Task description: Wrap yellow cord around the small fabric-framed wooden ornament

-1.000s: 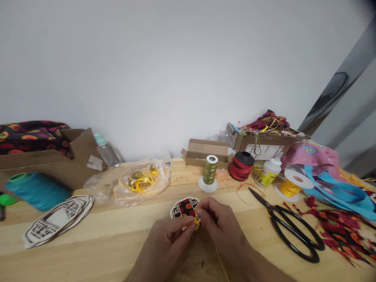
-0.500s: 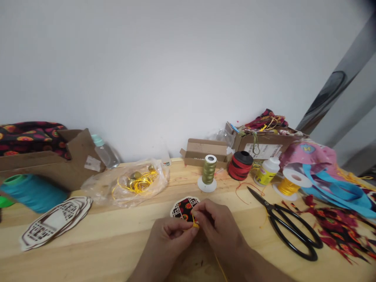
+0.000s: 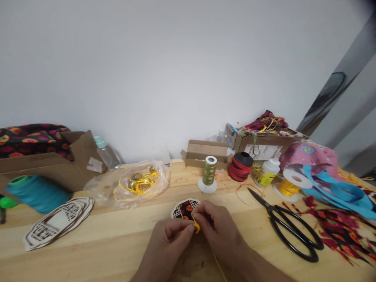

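Between my two hands is a yellow cord (image 3: 197, 227), looped at the fingertips. My left hand (image 3: 169, 239) pinches it between thumb and index finger. My right hand (image 3: 219, 223) pinches the cord just above, its fingers almost touching the left ones. A tail of cord runs down below the right hand toward the front edge of the view. Behind the fingertips lies a cutout plaque (image 3: 185, 207) with a pale lattice border and dark floral fabric in its middle; the hands hide its lower part.
On the right lie black scissors (image 3: 289, 227) and fabric scraps (image 3: 343, 231). Behind stand a green thread spool (image 3: 209, 172), red cord spool (image 3: 240, 168), glue bottle (image 3: 267, 172) and yellow cord spool (image 3: 289, 188). Leftward are a plastic bag of bells (image 3: 141, 182), stacked cutouts (image 3: 55, 225) and a blue thread cone (image 3: 37, 194).
The yellow cord at my fingertips now shows a larger, rounder loop hanging below the left thumb. Both hands keep their pinches in nearly the same place; the view has shifted slightly.
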`<state>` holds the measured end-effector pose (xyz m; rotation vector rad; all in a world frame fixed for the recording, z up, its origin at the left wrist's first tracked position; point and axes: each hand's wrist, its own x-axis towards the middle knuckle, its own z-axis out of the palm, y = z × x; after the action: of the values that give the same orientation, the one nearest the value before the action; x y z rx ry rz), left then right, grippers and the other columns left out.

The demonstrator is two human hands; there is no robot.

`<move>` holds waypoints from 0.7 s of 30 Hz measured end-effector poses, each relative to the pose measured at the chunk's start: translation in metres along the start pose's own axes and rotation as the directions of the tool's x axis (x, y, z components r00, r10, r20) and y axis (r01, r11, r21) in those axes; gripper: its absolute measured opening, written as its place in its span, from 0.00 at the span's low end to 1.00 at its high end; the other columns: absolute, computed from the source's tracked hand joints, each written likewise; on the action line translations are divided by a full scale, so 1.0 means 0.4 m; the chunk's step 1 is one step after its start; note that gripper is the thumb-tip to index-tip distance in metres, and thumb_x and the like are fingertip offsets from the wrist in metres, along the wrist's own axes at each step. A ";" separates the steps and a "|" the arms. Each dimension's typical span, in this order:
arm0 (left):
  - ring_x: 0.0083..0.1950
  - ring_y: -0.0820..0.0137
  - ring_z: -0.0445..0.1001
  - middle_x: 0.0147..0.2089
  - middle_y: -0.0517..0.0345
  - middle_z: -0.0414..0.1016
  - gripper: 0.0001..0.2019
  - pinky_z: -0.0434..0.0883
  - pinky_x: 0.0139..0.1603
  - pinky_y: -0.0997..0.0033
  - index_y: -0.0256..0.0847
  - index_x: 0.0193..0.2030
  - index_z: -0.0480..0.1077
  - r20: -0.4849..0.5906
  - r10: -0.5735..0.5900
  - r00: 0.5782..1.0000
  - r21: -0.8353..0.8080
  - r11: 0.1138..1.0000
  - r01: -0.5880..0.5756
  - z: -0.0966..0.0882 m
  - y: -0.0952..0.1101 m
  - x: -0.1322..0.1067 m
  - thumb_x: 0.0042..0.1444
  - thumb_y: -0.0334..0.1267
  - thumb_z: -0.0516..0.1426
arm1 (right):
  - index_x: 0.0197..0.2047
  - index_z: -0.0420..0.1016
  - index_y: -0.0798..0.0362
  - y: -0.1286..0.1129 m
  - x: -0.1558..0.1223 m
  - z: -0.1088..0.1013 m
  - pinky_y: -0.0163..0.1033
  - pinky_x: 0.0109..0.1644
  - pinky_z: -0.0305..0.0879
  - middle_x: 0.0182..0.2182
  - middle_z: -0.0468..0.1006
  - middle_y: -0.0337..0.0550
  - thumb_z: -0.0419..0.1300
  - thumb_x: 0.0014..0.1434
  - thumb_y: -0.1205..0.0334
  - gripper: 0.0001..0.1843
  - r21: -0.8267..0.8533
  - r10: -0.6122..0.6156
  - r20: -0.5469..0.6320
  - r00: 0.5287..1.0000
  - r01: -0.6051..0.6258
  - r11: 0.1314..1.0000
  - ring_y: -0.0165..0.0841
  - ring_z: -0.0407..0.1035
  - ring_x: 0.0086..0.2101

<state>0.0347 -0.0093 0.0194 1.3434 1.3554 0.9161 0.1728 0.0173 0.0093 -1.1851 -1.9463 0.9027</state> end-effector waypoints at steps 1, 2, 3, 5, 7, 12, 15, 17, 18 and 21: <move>0.26 0.71 0.65 0.21 0.60 0.72 0.11 0.61 0.27 0.77 0.38 0.26 0.75 0.014 -0.004 1.000 0.008 1.000 0.004 0.000 0.002 0.000 0.47 0.38 0.53 | 0.29 0.66 0.54 0.000 0.000 0.000 0.31 0.28 0.55 0.23 0.71 0.38 0.48 0.55 0.66 0.08 -0.001 0.000 -0.001 1.000 0.000 1.000 0.28 0.63 0.25; 0.26 0.72 0.64 0.20 0.61 0.72 0.11 0.60 0.27 0.78 0.37 0.26 0.75 0.026 -0.007 1.000 0.016 1.000 0.007 0.001 0.002 0.000 0.47 0.38 0.53 | 0.29 0.66 0.54 0.001 0.000 0.000 0.31 0.28 0.55 0.23 0.71 0.38 0.48 0.55 0.66 0.08 -0.002 0.000 -0.001 1.000 0.000 1.000 0.28 0.63 0.25; 0.25 0.73 0.64 0.20 0.61 0.71 0.11 0.60 0.26 0.78 0.37 0.25 0.75 0.034 -0.008 0.999 0.025 1.000 0.007 0.002 0.002 0.000 0.47 0.38 0.53 | 0.29 0.66 0.54 0.001 0.000 -0.001 0.31 0.28 0.55 0.23 0.71 0.38 0.48 0.55 0.66 0.07 -0.004 0.002 -0.003 1.000 -0.002 1.000 0.28 0.63 0.25; 0.23 0.73 0.63 0.19 0.62 0.70 0.12 0.59 0.24 0.79 0.36 0.23 0.74 0.030 0.000 1.000 0.043 0.999 -0.001 0.004 0.001 -0.001 0.47 0.39 0.52 | 0.29 0.66 0.54 0.001 0.001 -0.002 0.31 0.29 0.56 0.23 0.71 0.38 0.48 0.54 0.66 0.07 -0.016 0.008 -0.008 1.000 -0.008 1.000 0.28 0.63 0.25; 0.22 0.74 0.63 0.18 0.63 0.70 0.13 0.59 0.22 0.79 0.36 0.21 0.74 0.009 0.020 1.000 0.071 0.997 -0.021 0.006 -0.002 -0.003 0.47 0.40 0.53 | 0.28 0.67 0.54 -0.001 0.004 -0.004 0.31 0.29 0.56 0.23 0.71 0.38 0.48 0.54 0.66 0.08 -0.038 0.024 -0.019 1.000 -0.025 0.999 0.28 0.63 0.25; 0.18 0.76 0.60 0.14 0.65 0.67 0.14 0.56 0.18 0.81 0.37 0.17 0.73 -0.028 0.111 0.993 0.165 0.981 -0.105 0.009 0.004 -0.014 0.47 0.39 0.52 | 0.27 0.67 0.54 -0.006 0.008 -0.007 0.31 0.28 0.55 0.23 0.71 0.38 0.49 0.54 0.66 0.08 -0.059 0.065 -0.031 0.997 -0.066 0.996 0.28 0.62 0.25; 0.19 0.75 0.63 0.15 0.64 0.69 0.13 0.58 0.19 0.81 0.37 0.19 0.73 -0.026 0.148 0.989 0.180 0.973 -0.142 0.010 0.010 -0.017 0.47 0.38 0.52 | 0.27 0.66 0.54 -0.001 0.008 -0.008 0.30 0.28 0.55 0.22 0.70 0.36 0.48 0.55 0.66 0.08 -0.022 0.031 -0.020 0.999 -0.032 0.999 0.27 0.62 0.24; 0.23 0.73 0.66 0.19 0.62 0.72 0.12 0.61 0.22 0.81 0.38 0.21 0.73 -0.013 0.153 0.988 0.172 0.974 -0.149 0.009 0.007 -0.016 0.48 0.38 0.52 | 0.28 0.66 0.53 0.003 0.007 -0.009 0.29 0.28 0.54 0.22 0.70 0.36 0.48 0.55 0.66 0.08 -0.004 0.004 0.000 1.000 -0.004 1.000 0.26 0.62 0.24; 0.24 0.72 0.67 0.20 0.62 0.73 0.11 0.62 0.24 0.81 0.39 0.22 0.73 -0.005 0.150 0.989 0.172 0.974 -0.147 0.008 0.004 -0.014 0.48 0.37 0.52 | 0.28 0.66 0.53 0.005 0.006 -0.009 0.29 0.27 0.54 0.22 0.70 0.36 0.48 0.55 0.65 0.08 -0.002 -0.001 0.008 1.000 0.001 1.000 0.26 0.62 0.24; 0.27 0.70 0.69 0.22 0.61 0.73 0.10 0.63 0.26 0.80 0.39 0.24 0.73 0.008 0.131 0.991 0.180 0.975 -0.130 0.003 -0.011 -0.008 0.48 0.37 0.52 | 0.29 0.67 0.53 0.007 0.004 -0.007 0.30 0.27 0.54 0.22 0.70 0.36 0.48 0.55 0.63 0.08 -0.016 0.011 0.026 1.000 -0.010 1.000 0.27 0.62 0.24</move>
<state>0.0347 -0.0130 0.0152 1.5857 1.3926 0.8996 0.1758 0.0205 0.0087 -1.1992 -1.9728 0.9135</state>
